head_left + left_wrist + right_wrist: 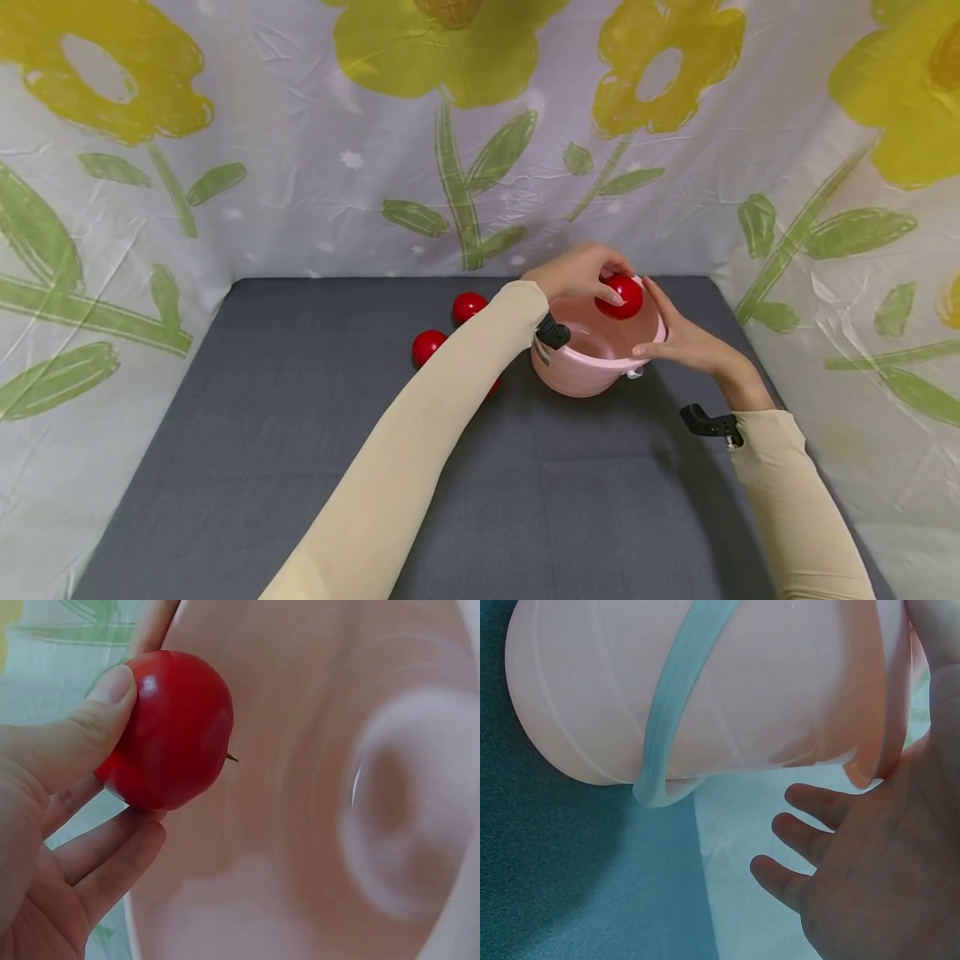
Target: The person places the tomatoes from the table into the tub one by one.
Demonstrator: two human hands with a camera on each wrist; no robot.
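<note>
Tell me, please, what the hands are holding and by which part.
The left hand pinches a red tomato by its sides above the pink bucket. The right hand steadies the bucket at its rim.

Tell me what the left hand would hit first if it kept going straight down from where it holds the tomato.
Most likely the inside of the pink bucket. The left hand grips a red tomato over the bucket's open mouth, and nothing shows between them; the exact depth is unclear.

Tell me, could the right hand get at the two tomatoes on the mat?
Probably not directly: the right hand is beside the bowl, and the bowl and the left arm lie between it and the tomatoes.
</note>
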